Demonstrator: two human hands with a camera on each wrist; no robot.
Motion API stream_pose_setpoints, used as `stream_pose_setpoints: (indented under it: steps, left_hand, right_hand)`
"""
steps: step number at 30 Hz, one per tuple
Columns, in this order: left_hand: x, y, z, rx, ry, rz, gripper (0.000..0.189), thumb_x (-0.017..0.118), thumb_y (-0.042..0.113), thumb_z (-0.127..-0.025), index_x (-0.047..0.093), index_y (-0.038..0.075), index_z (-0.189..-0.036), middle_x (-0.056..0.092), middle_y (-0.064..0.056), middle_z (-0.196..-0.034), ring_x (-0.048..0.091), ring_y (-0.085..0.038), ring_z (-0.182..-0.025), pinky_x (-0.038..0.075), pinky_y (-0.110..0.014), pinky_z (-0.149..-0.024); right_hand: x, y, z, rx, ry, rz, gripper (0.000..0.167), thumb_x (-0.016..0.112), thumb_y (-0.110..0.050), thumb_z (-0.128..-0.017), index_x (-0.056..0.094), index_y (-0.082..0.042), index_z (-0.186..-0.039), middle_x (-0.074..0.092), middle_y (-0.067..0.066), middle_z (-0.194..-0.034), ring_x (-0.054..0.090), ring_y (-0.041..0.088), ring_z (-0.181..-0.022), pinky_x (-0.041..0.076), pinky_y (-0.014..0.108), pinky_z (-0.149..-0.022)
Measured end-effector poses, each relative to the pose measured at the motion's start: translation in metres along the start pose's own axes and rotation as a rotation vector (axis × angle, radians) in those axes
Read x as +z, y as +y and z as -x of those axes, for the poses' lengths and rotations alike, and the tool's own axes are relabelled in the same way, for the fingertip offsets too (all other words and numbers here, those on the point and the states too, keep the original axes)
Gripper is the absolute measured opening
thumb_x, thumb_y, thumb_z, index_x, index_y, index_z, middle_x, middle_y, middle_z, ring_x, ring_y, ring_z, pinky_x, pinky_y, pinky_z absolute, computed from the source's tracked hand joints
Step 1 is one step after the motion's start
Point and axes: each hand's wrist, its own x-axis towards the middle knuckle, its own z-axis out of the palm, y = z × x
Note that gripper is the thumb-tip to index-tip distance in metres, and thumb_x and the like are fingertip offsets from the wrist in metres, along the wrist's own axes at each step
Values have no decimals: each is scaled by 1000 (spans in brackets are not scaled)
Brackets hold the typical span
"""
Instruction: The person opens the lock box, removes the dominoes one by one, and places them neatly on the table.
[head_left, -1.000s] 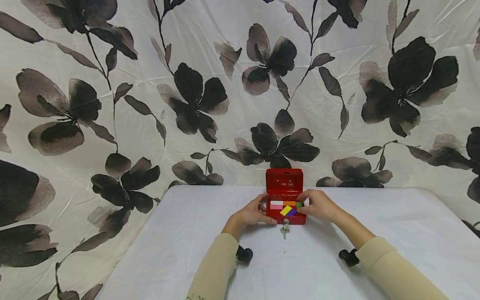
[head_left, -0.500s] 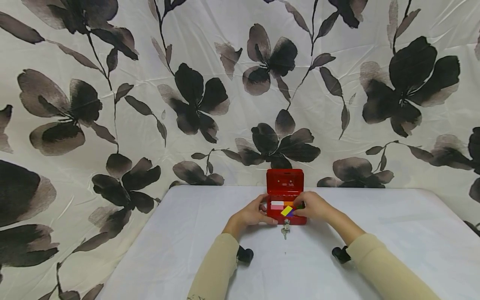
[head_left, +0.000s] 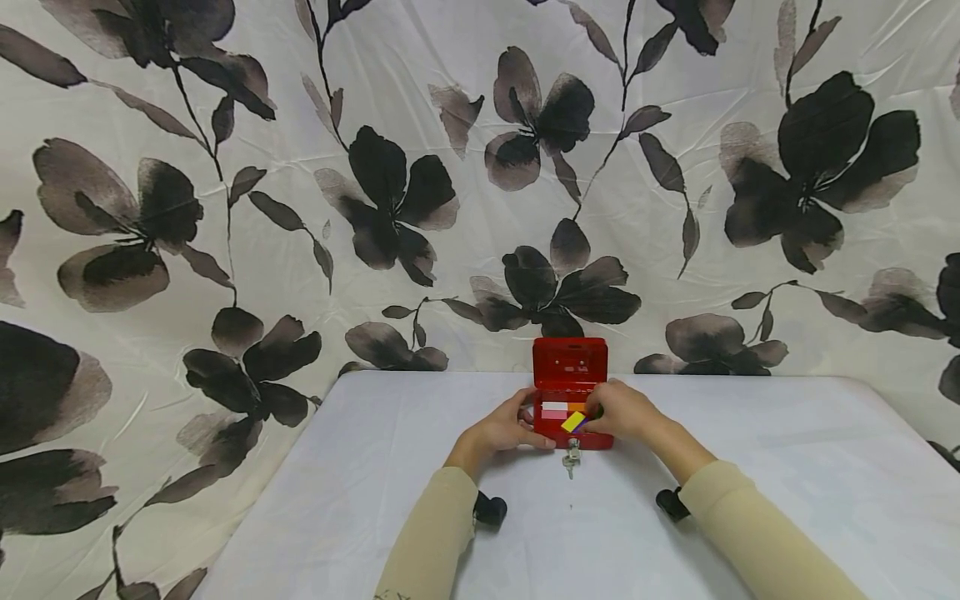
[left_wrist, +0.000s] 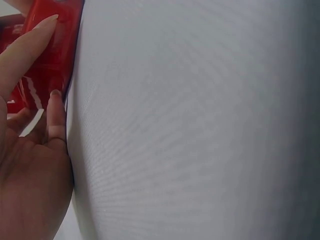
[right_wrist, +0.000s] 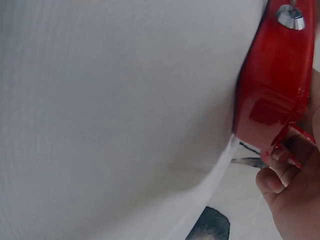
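A small red cash box (head_left: pixel 551 441) stands with its lid (head_left: pixel 570 363) raised. My left hand (head_left: pixel 501 425) grips its left side, thumb along the front; in the left wrist view the fingertips press the red wall (left_wrist: pixel 62 45). Inside lie a white block (head_left: pixel 555 406), a pink block (head_left: pixel 553 414), an orange block (head_left: pixel 576 407) and a tilted yellow block (head_left: pixel 573 422). My right hand (head_left: pixel 630 411) reaches in over the right side, thumb and finger at a mostly covered purple block (head_left: pixel 580 426). I cannot tell whether they pinch it.
Keys (head_left: pixel 572 461) hang from the lock on the box front. The box sits near the far edge of a white-covered table (head_left: pixel 390 467), before a floral cloth (head_left: pixel 450 208). Black wrist mounts (head_left: pixel 491 510) sit below both sleeves.
My right hand has moved left across the box, from the green block at the right end to the purple block, covering more of both. The left hand stays on the box.
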Motion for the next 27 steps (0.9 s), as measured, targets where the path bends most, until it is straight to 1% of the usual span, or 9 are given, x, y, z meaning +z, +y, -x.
stream_pose_setpoints:
  steps: [4, 7, 13, 20, 27]
  left_hand:
    - [0, 0, 0, -1, -3, 2, 98, 93, 25, -75, 38, 24, -155, 58, -1, -120, 53, -23, -110, 51, -45, -100]
    - [0, 0, 1, -2, -2, -2, 98, 93, 24, -74, 38, 24, -155, 58, -1, -120, 53, -22, -109, 52, -45, -100]
    - [-1, 0, -1, -12, 3, -25, 101, 94, 26, -73, 37, 25, -156, 59, -1, -118, 54, -21, -107, 53, -44, -99]
    - [-1, -1, -2, -11, 3, -26, 101, 94, 26, -73, 36, 25, -157, 59, -1, -117, 54, -21, -108, 52, -45, -100]
    - [-1, -1, -2, -4, -2, -25, 101, 93, 26, -74, 36, 24, -157, 59, -2, -118, 53, -22, -108, 50, -47, -102]
  right_hand:
    - [2, 3, 0, 0, 14, 15, 24, 89, -28, -80, 80, -10, -93, 68, -2, -85, 53, 17, -85, 56, 38, -81]
    - [3, 5, 0, -2, 17, 19, 26, 89, -29, -80, 79, -9, -94, 67, -1, -85, 52, 17, -85, 56, 38, -80]
    - [3, 6, -2, -7, -6, -14, 28, 88, -28, -82, 80, -8, -100, 69, -1, -88, 55, 17, -85, 58, 39, -84]
    - [1, 8, -1, -6, -35, -25, 30, 86, -23, -84, 77, -5, -107, 67, 3, -99, 56, 20, -94, 56, 46, -94]
    - [1, 9, 1, -14, -41, -40, 31, 85, -20, -85, 75, -4, -109, 65, 6, -102, 55, 22, -96, 55, 47, -95]
